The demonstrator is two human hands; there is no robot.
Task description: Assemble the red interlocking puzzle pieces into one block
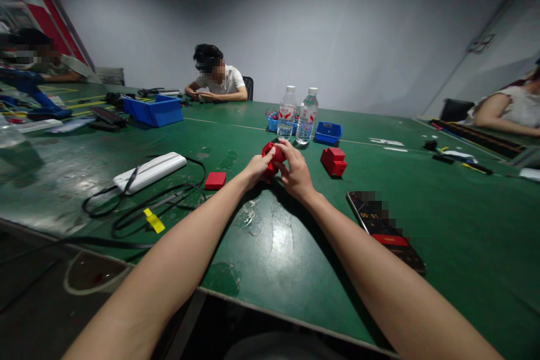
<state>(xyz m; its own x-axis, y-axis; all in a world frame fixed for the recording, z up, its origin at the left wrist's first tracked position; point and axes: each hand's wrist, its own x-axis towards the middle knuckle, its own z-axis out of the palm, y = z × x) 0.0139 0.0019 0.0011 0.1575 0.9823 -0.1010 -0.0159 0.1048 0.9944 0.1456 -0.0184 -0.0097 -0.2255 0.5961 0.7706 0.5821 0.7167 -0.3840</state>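
Both hands meet over the green table around a red part point(269, 150), whose full shape is covered by the fingers. My left hand point(256, 169) grips it from the left, and my right hand point(295, 170) has its fingers closed on its right side. To the right of my hands lies a red block point(333, 162) with a stepped shape. A flat red square piece point(215, 180) rests to the left of my left hand.
Two water bottles point(287, 114) stand beyond my hands, near a small blue tray point(329, 133). A phone point(386, 230) lies right; a white power strip point(151, 172) with black cables lies left. A larger blue bin point(158, 111) sits farther back. Several people sit around the table.
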